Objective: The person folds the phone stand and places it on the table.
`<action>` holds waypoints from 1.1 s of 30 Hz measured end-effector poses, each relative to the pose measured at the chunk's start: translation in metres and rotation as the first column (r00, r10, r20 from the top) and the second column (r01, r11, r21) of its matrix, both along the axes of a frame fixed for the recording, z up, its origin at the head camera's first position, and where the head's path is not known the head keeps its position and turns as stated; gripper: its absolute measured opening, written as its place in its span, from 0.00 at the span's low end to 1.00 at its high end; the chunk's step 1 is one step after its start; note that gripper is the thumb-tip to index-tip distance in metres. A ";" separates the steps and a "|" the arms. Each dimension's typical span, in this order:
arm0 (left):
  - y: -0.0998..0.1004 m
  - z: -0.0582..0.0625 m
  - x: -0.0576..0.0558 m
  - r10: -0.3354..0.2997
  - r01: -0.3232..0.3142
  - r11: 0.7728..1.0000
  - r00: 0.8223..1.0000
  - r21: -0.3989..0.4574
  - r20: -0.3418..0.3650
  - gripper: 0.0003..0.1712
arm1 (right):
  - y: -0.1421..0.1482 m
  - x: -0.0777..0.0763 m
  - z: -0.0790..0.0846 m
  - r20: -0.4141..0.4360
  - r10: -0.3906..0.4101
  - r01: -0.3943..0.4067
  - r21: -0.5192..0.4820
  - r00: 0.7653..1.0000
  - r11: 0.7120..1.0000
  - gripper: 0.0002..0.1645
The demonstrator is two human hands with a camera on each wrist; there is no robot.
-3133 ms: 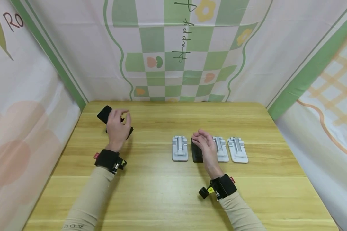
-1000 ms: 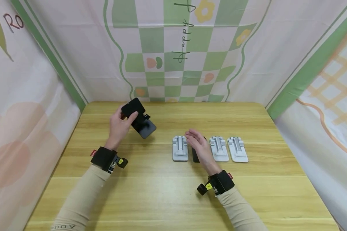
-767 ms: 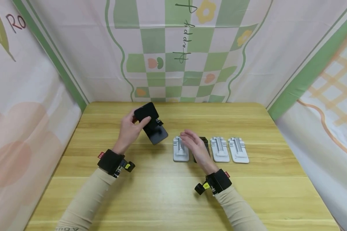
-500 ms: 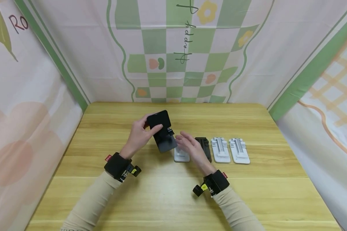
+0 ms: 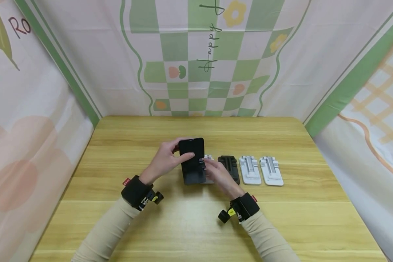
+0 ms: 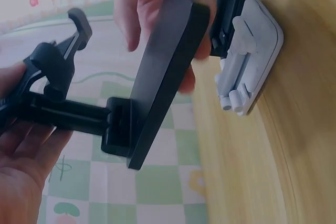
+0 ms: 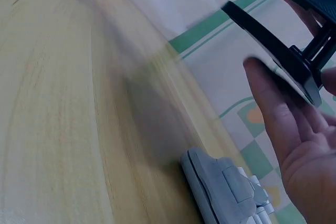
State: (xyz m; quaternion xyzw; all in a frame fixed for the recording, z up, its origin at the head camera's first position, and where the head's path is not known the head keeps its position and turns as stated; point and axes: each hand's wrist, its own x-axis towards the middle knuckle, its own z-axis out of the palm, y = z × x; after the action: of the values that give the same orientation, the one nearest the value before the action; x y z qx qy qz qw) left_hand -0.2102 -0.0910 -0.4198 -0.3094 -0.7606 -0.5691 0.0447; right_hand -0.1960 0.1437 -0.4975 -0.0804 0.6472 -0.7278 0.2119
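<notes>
A black foldable phone stand [image 5: 192,160] is held unfolded above the table, its post visible between cradle and base in the left wrist view. My left hand [image 5: 165,160] grips the cradle plate, thumb across its face. At the base, my right hand [image 5: 220,175] has its thumb on one side and its fingers [image 7: 270,95] on the other; the exact contact is partly hidden. Behind them lies a folded white phone stand [image 5: 208,157], mostly covered. To the right of it lies a folded black phone stand [image 5: 229,169], near my right hand.
Two more folded white phone stands, a nearer one [image 5: 250,170] and an outer one [image 5: 271,171], continue the row to the right. The wooden table [image 5: 183,225] meets a patterned cloth [image 5: 196,72] at its back edge, with cloth on both sides too.
My left hand has picked up the unfolded black phone stand from the back left and carried it right, turning it more upright. My right hand has shifted left to its base.
</notes>
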 end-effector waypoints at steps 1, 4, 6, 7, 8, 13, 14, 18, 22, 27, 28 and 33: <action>0.000 0.000 0.000 -0.012 0.012 1.000 1.000 -0.005 0.002 0.25 | 0.000 0.000 0.000 0.001 0.007 -0.007 -0.010 1.000 1.000 0.36; 0.001 0.001 0.000 -0.038 0.038 0.999 0.999 -0.023 0.010 0.25 | 0.000 0.000 -0.002 0.007 0.021 -0.021 -0.037 1.000 0.999 0.32; 0.000 0.001 0.000 -0.048 0.048 0.998 0.999 -0.032 0.020 0.25 | 0.000 0.000 -0.002 -0.001 0.038 -0.038 -0.049 0.999 0.998 0.30; 0.000 0.001 0.000 -0.052 0.053 0.998 0.998 -0.037 0.025 0.24 | 0.000 0.001 -0.003 -0.004 0.043 -0.043 -0.053 0.999 0.998 0.29; 0.000 0.000 0.000 -0.056 0.058 0.998 0.998 -0.041 0.031 0.24 | 0.000 0.001 -0.003 -0.007 0.048 -0.048 -0.057 0.999 0.997 0.28; -0.002 0.001 0.000 -0.079 0.082 0.996 0.995 -0.042 0.065 0.25 | 0.001 0.002 -0.005 -0.030 0.062 -0.064 -0.067 0.998 0.996 0.21; -0.003 0.001 -0.001 -0.083 0.086 0.996 0.994 -0.039 0.073 0.25 | 0.000 0.002 -0.005 -0.034 0.065 -0.067 -0.072 0.997 0.995 0.20; -0.004 0.001 -0.001 -0.083 0.087 0.996 0.992 -0.035 0.100 0.28 | -0.002 0.002 -0.004 -0.047 0.076 -0.080 -0.097 0.996 0.992 0.22; -0.005 0.000 -0.003 -0.077 0.081 0.996 0.991 -0.036 0.112 0.31 | -0.003 0.003 -0.003 -0.053 0.089 -0.095 -0.128 0.995 0.987 0.27; -0.005 -0.003 -0.005 -0.080 0.085 0.995 0.991 -0.046 0.109 0.31 | -0.003 0.003 -0.003 -0.058 0.091 -0.098 -0.142 0.994 0.985 0.26; -0.005 -0.003 -0.005 -0.080 0.086 0.995 0.991 -0.050 0.106 0.30 | -0.003 0.003 -0.003 -0.061 0.092 -0.100 -0.143 0.994 0.985 0.25; -0.005 -0.004 -0.005 -0.073 0.079 0.995 0.993 -0.067 0.095 0.25 | -0.003 0.003 -0.007 -0.075 0.102 -0.113 -0.156 0.992 0.981 0.24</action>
State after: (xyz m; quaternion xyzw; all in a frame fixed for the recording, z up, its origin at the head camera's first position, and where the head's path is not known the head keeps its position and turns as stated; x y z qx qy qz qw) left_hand -0.2147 -0.0964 -0.4239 -0.3128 -0.7691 -0.5569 -0.0232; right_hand -0.1935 0.1412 -0.5045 -0.1562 0.5881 -0.7619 0.2222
